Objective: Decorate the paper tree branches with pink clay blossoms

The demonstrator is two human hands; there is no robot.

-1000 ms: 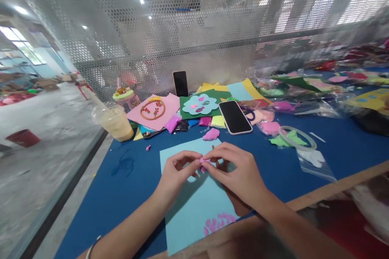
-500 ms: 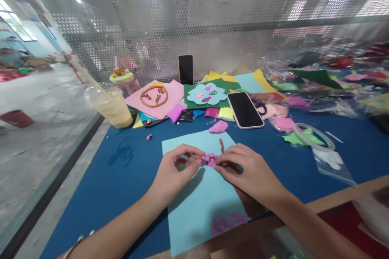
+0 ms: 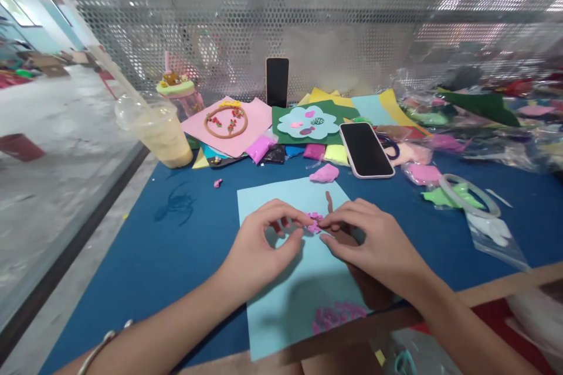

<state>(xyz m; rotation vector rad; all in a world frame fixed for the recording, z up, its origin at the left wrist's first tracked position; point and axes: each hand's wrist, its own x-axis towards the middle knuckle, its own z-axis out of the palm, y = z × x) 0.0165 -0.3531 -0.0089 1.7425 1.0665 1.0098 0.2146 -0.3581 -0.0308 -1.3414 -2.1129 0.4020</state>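
On a light blue paper sheet [image 3: 281, 316] lies a small cluster of pink clay bits [image 3: 314, 224]. My left hand [image 3: 268, 240] touches its left side with the index fingertip; the thumb is held apart. From the other side, my right hand [image 3: 373, 240] rests its fingertips at the cluster's edge, thumb and index separated. A thin brown strip [image 3: 329, 202] shows above the right fingers and is partly hidden by them. Many more pink bits [image 3: 338, 316] form a patch near the sheet's lower edge. A pink clay lump [image 3: 324, 174] sits just past the sheet's top edge.
Behind are a phone [image 3: 367, 150], a second upright phone [image 3: 277, 82], pink card with a brown ring [image 3: 226, 122], and a blue cloud cutout [image 3: 308, 122]. A drink cup [image 3: 162, 135] stands left. Right lie a pale ring [image 3: 470, 194], green clay [image 3: 453, 196] and bagged clay [image 3: 422, 174].
The view has tilted and shifted slightly, so the table things appear higher and farther right. My fingers and thumbs have spread apart from their pinch at the pink cluster, which now lies on the sheet.
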